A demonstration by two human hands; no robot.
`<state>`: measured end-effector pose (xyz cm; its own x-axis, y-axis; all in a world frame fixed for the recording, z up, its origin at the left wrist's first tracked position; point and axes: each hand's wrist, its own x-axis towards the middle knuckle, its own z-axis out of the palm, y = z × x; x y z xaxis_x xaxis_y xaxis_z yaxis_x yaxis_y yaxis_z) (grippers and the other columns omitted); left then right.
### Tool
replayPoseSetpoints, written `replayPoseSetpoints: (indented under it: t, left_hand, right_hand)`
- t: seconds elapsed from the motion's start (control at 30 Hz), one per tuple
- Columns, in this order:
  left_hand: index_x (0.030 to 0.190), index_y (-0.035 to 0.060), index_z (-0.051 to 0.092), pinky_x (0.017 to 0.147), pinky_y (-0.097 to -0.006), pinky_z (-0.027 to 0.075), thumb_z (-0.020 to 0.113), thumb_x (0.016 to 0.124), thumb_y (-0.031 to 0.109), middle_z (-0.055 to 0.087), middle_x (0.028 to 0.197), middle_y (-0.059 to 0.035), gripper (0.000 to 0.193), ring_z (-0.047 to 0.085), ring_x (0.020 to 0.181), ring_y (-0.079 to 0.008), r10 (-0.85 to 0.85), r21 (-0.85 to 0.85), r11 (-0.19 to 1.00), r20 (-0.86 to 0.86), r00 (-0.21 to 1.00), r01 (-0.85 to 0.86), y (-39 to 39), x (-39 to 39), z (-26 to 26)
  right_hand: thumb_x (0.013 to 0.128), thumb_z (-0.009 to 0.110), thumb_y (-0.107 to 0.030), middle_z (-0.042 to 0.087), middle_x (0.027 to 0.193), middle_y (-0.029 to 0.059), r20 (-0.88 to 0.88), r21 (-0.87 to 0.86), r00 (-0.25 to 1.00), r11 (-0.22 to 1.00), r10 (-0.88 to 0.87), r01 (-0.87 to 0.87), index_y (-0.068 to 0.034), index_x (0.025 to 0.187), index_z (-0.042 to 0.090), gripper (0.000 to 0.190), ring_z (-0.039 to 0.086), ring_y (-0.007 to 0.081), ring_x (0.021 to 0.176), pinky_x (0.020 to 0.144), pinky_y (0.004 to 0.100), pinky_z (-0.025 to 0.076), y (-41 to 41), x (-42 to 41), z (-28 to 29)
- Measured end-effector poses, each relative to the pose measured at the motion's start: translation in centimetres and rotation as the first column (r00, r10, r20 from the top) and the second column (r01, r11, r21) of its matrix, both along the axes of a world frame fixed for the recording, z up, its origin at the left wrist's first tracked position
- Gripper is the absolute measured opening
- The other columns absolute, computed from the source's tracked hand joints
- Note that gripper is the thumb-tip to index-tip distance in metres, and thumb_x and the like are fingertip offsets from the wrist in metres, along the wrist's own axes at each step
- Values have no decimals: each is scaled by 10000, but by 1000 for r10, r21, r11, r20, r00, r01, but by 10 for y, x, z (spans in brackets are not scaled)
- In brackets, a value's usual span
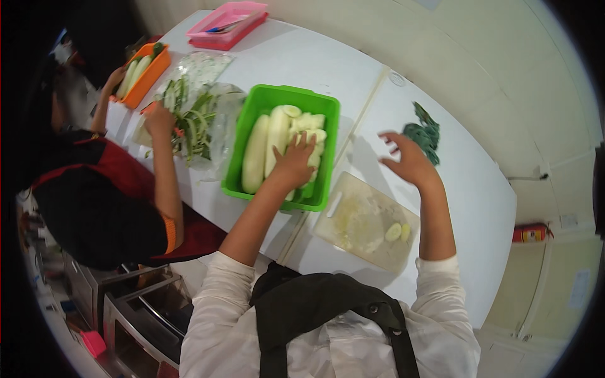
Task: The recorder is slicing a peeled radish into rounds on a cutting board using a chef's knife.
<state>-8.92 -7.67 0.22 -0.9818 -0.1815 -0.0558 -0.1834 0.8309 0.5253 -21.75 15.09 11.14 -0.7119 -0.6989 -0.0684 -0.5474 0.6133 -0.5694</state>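
My left hand [297, 163] reaches into a green plastic tub [334, 137], fingers spread over pale cut vegetable pieces [307, 122]. Long peeled cucumber-like vegetables [255, 156] lie beside them in the tub. Over the table at the right, my right hand [409, 158] hovers with thumb and fingers apart and nothing in its grasp. A crumpled dark green cloth [420, 134] is close by it, partly behind it. Nearer to me, a worn white cutting board [361, 222] carries two pale vegetable ends or slices [393, 232] and wet marks.
To the left, a co-worker's hand [160, 120] works beside green peelings [196, 125] on clear plastic [222, 132]. The co-worker's other hand is at an orange basket [149, 78] of vegetables. Pink trays [203, 30] stand at the back. A seam [361, 113] crosses the white tabletop.
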Motion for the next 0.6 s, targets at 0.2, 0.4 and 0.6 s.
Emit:
replayPoseSetpoints:
  t: [0.2, 0.4, 0.6]
  left_hand:
    - [1375, 56, 311, 1019, -658, 139, 604, 801, 269, 314, 1436, -119, 679, 242, 1344, -312, -50, -313, 947, 75, 996, 71, 28, -18, 14]
    - [1219, 65, 502, 934, -412, 402, 727, 679, 156, 521, 1160, -164, 593, 466, 1115, -331, -395, 263, 844, -283, 874, 467, 193, 0, 9]
    - [1069, 43, 553, 817, -461, 435, 711, 666, 127, 547, 1039, -157, 440, 512, 1004, -340, -439, 115, 880, -170, 882, 460, 245, -9, -51]
  right_hand:
    - [545, 789, -66, 511, 1142, 101, 50, 275, 945, 914, -323, 298, -105, 1196, 513, 708, 491, 260, 1062, 877, 336, 456, 181, 51, -87]
    - [588, 744, -40, 513, 1078, 109, 47, -53, 910, 908, -413, 415, -67, 1167, 531, 617, 517, 256, 959, 806, 331, 459, 194, 100, -139]
    - [601, 684, -27, 562, 805, 126, 50, -136, 865, 855, -498, 500, -57, 924, 469, 389, 562, 295, 756, 710, 365, 459, 176, 100, -147]
